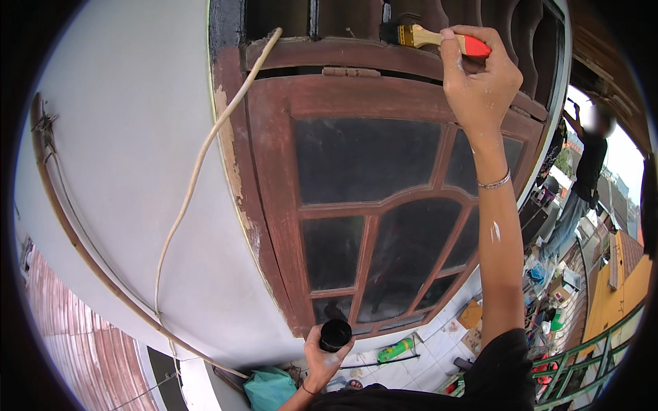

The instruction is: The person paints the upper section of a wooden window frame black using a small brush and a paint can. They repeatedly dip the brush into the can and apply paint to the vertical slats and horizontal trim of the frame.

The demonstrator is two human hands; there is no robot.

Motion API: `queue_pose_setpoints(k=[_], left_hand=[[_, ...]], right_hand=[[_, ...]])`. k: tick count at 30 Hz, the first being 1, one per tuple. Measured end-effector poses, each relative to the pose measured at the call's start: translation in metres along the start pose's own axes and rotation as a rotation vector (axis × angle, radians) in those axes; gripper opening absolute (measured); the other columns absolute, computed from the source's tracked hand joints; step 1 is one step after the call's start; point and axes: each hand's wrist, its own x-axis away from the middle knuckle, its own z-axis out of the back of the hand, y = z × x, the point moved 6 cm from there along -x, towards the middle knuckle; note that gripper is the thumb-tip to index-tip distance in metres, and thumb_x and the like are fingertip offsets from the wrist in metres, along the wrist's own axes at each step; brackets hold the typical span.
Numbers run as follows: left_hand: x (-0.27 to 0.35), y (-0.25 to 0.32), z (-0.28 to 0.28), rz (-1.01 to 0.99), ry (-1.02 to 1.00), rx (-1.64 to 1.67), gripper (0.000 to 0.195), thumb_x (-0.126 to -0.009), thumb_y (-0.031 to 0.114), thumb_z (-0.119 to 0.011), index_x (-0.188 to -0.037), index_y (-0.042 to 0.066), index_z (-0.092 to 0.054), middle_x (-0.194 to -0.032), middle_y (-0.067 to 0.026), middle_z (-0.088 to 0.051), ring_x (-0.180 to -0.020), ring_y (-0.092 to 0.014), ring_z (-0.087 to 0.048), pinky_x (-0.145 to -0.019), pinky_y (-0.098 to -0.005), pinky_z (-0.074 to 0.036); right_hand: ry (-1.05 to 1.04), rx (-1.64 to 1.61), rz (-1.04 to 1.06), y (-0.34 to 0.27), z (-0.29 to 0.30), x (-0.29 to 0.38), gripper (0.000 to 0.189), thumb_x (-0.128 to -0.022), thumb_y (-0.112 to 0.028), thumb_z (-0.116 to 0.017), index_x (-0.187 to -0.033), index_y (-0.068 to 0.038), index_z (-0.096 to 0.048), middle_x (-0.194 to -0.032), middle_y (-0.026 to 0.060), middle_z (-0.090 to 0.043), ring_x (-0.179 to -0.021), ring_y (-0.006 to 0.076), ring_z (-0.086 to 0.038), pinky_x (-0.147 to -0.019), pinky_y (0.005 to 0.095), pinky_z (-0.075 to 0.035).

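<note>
My right hand (480, 85) grips the wooden handle of a red-tipped paintbrush (426, 38). Its dark bristles touch the slats just above the brown wooden rail (411, 59) over the window. Low in the view, my left hand (325, 359) holds a small round container of black paint (335, 335) upright. Between the hands is a reddish-brown wooden window frame (334, 103) with dark glass panes (367, 159) and a metal hinge (351, 72) at its top. Black paint covers the upper part of the left post (226, 25); lower down that post is brown with chipped patches.
A pale cable (198, 159) hangs across the white wall (128, 128), near a long pole (87, 251). Below lie a teal bag (270, 390) and a green bottle (396, 350). A person (588, 164) stands at the right, above clutter and a green metal railing (591, 354).
</note>
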Motion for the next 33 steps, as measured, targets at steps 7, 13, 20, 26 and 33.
queue_pose_setpoints(k=[7,13,20,26,33], left_hand=[[-0.002,-0.005,-0.002,-0.034,0.002,0.002,0.042,-0.071,0.011,-0.095,-0.101,0.001,-0.067,-0.093,-0.006,-0.07,-0.083,-0.014,-0.066,-0.076,-0.0297,-0.054],[-0.001,-0.004,-0.001,-0.039,0.016,0.018,0.042,-0.071,0.01,-0.095,-0.102,0.001,-0.067,-0.093,-0.0059,-0.07,-0.083,-0.014,-0.066,-0.077,-0.0298,-0.054],[-0.002,-0.001,0.001,-0.056,0.032,-0.005,0.042,-0.071,0.009,-0.094,-0.102,0.001,-0.067,-0.092,-0.0056,-0.07,-0.082,-0.014,-0.066,-0.076,-0.0295,-0.054],[-0.003,-0.003,-0.001,-0.025,0.031,0.037,0.043,-0.072,0.008,-0.094,-0.104,0.001,-0.066,-0.092,-0.0053,-0.07,-0.082,-0.013,-0.066,-0.076,-0.0286,-0.054],[-0.003,-0.006,-0.002,-0.058,0.022,-0.005,0.044,-0.072,0.008,-0.094,-0.105,0.001,-0.066,-0.092,-0.0051,-0.069,-0.083,-0.013,-0.066,-0.076,-0.0281,-0.054]], right_hand=[[-0.093,0.049,0.048,0.003,-0.007,-0.01,0.017,-0.093,-0.016,-0.078,-0.102,-0.002,-0.074,-0.086,0.0075,-0.075,-0.081,0.0115,-0.073,-0.072,0.0246,-0.059],[-0.05,-0.276,-0.003,0.015,0.012,-0.034,0.014,-0.096,-0.004,-0.071,-0.105,0.003,-0.066,-0.094,0.0096,-0.073,-0.086,0.0139,-0.071,-0.076,0.0245,-0.057],[-0.252,-0.077,-0.017,0.008,0.001,-0.057,0.009,-0.095,0.0,-0.069,-0.1,0.0,-0.061,-0.091,0.0081,-0.071,-0.083,0.0099,-0.066,-0.078,0.0244,-0.055],[-0.161,-0.367,-0.041,0.021,0.006,-0.064,0.007,-0.093,0.002,-0.067,-0.097,0.002,-0.062,-0.087,0.0093,-0.071,-0.085,0.0132,-0.069,-0.077,0.0264,-0.056],[-0.134,-0.044,0.047,0.028,0.002,-0.072,0.009,-0.092,-0.001,-0.071,-0.094,0.0,-0.063,-0.084,0.0072,-0.069,-0.078,0.0119,-0.068,-0.073,0.0256,-0.054]])
